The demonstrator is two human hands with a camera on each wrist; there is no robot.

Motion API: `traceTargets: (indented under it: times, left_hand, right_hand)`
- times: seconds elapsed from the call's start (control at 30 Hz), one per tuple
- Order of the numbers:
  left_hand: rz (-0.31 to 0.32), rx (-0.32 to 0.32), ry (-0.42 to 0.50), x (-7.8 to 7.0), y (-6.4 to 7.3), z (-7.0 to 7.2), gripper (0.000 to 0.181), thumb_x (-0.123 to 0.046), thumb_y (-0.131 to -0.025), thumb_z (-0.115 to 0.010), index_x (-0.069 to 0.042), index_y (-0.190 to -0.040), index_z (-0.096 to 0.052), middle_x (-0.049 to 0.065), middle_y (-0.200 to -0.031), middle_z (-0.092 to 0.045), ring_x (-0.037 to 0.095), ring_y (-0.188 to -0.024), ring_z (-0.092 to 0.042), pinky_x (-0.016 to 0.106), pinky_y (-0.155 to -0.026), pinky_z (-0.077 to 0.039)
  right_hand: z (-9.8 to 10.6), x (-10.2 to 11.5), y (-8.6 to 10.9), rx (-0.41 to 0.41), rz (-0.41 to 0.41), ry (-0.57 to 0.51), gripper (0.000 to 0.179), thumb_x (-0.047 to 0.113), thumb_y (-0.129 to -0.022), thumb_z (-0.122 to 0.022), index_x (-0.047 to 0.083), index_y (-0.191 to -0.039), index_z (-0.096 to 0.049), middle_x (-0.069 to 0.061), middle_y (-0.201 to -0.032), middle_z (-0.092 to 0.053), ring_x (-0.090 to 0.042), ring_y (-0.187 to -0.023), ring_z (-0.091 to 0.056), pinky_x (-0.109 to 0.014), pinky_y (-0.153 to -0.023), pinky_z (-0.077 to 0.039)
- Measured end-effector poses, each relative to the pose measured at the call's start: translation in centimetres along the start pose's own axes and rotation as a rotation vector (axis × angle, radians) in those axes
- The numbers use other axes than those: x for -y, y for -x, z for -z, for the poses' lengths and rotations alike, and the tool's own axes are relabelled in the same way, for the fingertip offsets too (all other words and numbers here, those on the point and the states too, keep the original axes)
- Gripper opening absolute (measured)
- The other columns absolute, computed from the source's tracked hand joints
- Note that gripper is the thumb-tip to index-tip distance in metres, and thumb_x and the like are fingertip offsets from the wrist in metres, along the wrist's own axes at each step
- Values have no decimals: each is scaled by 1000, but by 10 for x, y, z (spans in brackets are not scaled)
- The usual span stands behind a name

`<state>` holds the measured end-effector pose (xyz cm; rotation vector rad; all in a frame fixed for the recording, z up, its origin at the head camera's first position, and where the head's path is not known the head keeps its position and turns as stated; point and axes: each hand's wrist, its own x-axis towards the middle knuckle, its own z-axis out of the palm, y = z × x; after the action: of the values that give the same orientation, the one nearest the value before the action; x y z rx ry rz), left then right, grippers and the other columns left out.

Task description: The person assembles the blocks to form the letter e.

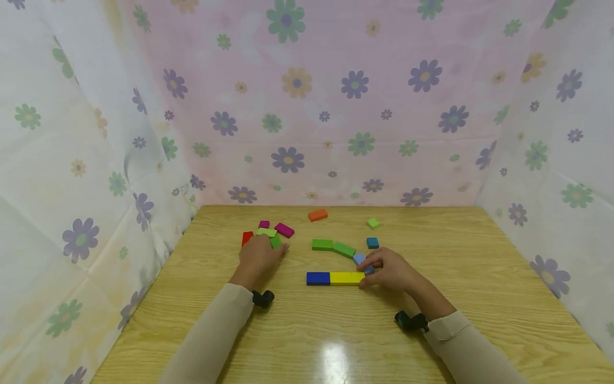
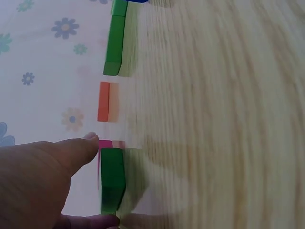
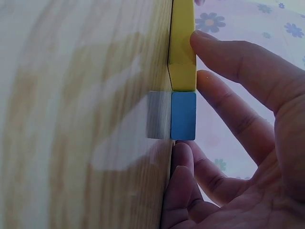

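My left hand (image 1: 259, 253) reaches over a cluster of blocks at the left. In the left wrist view a green block (image 2: 112, 171) stands between its spread thumb and a lower finger, the thumb apart from it. At the right, my right hand (image 1: 390, 269) arches over the end of the yellow block (image 1: 345, 278) and a light blue block (image 1: 358, 259). The right wrist view shows its thumb touching the yellow block, with bent fingers behind and beside a blue block (image 3: 183, 116) at its end. A dark blue block (image 1: 318, 278) adjoins the yellow one.
Two green blocks (image 1: 322, 245) lead in a curve toward the light blue one. Behind stand an orange block (image 1: 318, 215), a lime block (image 1: 373, 224) and a teal block (image 1: 372, 243). Magenta (image 1: 284, 230) and red (image 1: 247, 238) blocks lie by the left hand. Floral cloth (image 1: 326, 106) surrounds the table.
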<state>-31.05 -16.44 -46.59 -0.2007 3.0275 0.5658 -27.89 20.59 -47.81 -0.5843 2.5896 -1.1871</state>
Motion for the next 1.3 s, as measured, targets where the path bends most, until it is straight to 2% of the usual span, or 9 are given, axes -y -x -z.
traceTargets:
  times: [0.13,0.4,0.57,0.73,0.83,1.0,1.17,1.3]
  left_hand:
    - [-18,-26,4,-1,-2,-1,56,-62,-92,-67,-8,-81,-61,6,-76,-55,20,-63,-51,29,-51,-36]
    - [-36,-65,30,-1,-2,-1,49,-50,-92,-71,-3,-95,-60,8,-80,-59,21,-67,-55,29,-53,-42]
    - [-26,-58,60,-4,-1,1,42,-42,-91,-73,-3,-91,-60,8,-78,-58,22,-67,-55,30,-55,-43]
    - [-32,-49,45,-8,0,0,40,-44,-90,-74,-8,-82,-61,5,-75,-58,21,-67,-55,31,-55,-41]
    - [-59,-62,12,-10,1,0,34,-45,-89,-73,-13,-83,-67,1,-77,-59,20,-70,-56,32,-56,-41]
    - [-119,-94,-30,-13,0,-3,21,-42,-89,-73,-23,-98,-77,-4,-80,-62,18,-71,-56,31,-55,-40]
    - [-191,-86,-72,-17,-2,-6,20,-41,-90,-75,-21,-96,-78,-2,-74,-57,18,-68,-54,31,-56,-39]
    - [-231,-51,-70,-21,-2,-8,26,-38,-91,-78,-16,-104,-79,-2,-84,-63,17,-75,-55,32,-67,-47]
  right_hand:
    - [0,-1,0,-2,-12,1,29,29,-77,-93,23,-104,-83,-4,-123,-62,-27,-117,-58,-54,-102,-51]
    - [0,-1,0,-3,-9,9,31,30,-77,-93,22,-105,-83,-6,-121,-63,-27,-114,-58,-53,-99,-52]
    - [-1,-1,0,-11,-15,19,31,31,-77,-93,22,-104,-83,-5,-122,-62,-27,-114,-58,-52,-99,-52]
    - [-1,0,1,-8,-19,4,30,29,-77,-92,21,-105,-83,-6,-124,-62,-28,-116,-57,-53,-100,-52]
    - [0,2,2,-8,-21,-5,30,28,-78,-92,20,-105,-82,-9,-129,-60,-31,-118,-58,-54,-99,-52]
    - [-1,3,3,-12,-24,-6,30,26,-77,-92,18,-105,-82,-13,-135,-58,-34,-121,-57,-54,-98,-52]
    - [-1,4,3,-14,-30,4,31,26,-77,-93,19,-105,-82,-13,-136,-57,-34,-121,-57,-54,-99,-52]
    - [-2,2,2,-13,-29,7,31,27,-76,-93,20,-104,-82,-12,-134,-57,-33,-120,-57,-54,-99,-52]
